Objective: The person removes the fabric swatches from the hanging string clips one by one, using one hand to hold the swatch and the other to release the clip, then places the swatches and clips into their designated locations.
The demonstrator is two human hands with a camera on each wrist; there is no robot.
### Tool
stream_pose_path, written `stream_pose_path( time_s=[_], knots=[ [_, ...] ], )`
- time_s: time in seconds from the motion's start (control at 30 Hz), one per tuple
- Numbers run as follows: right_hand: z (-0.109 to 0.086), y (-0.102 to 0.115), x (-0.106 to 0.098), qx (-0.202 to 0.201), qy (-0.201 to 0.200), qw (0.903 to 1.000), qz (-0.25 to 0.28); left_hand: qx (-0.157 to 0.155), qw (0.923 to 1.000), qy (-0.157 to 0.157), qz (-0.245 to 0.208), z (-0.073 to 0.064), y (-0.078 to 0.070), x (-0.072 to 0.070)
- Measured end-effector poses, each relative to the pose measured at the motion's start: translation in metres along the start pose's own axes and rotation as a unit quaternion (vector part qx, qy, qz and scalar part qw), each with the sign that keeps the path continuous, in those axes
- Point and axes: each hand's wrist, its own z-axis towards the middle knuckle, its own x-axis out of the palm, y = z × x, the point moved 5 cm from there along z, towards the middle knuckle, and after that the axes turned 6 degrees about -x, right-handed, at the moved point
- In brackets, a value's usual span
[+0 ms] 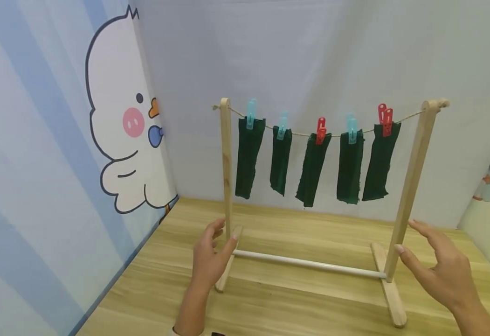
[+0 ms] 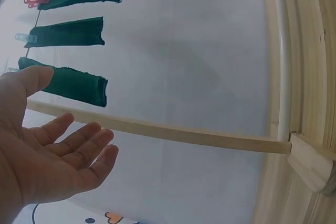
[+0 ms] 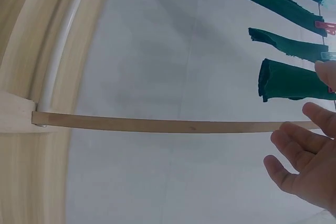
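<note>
A wooden drying rack with a left post [image 1: 226,168] and a right post [image 1: 412,186] stands on the table. Between the post tops sags a thin rope [image 1: 299,134]. Several dark green cloth strips [image 1: 312,170] hang from it, held by light blue clothespins [image 1: 352,130] and red clothespins [image 1: 387,122]. My left hand [image 1: 212,261] is beside the lower left post, fingers relaxed and thumb apart. My right hand [image 1: 448,268] is at the lower right post in the same way. Neither hand grips anything; whether fingertips touch the posts I cannot tell.
A white rod [image 1: 307,263] joins the posts low down. Wooden feet [image 1: 395,303] spread front to back on the wood-grain table [image 1: 295,312]. Behind is a pale cloth wall [image 1: 295,56]; to the left, a curtain with a cartoon duck [image 1: 119,93].
</note>
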Motion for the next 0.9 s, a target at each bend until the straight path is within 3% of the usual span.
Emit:
stream_pose_path(
  time_s=[0.33,0.5,0.9],
  knots=[
    [0.021,0.008,0.006,-0.022,-0.002,0.9988,0.044,-0.040,0.9979,0.019,-0.047,0.010,-0.003,0.014],
    [0.033,0.010,0.010,-0.024,0.008,0.9972,0.070,-0.049,0.9971,0.021,-0.054,0.014,-0.003,0.018],
    [0.058,0.022,0.016,-0.066,-0.016,0.9903,0.121,-0.058,0.9947,0.030,-0.080,0.023,-0.006,0.036]
  ],
)
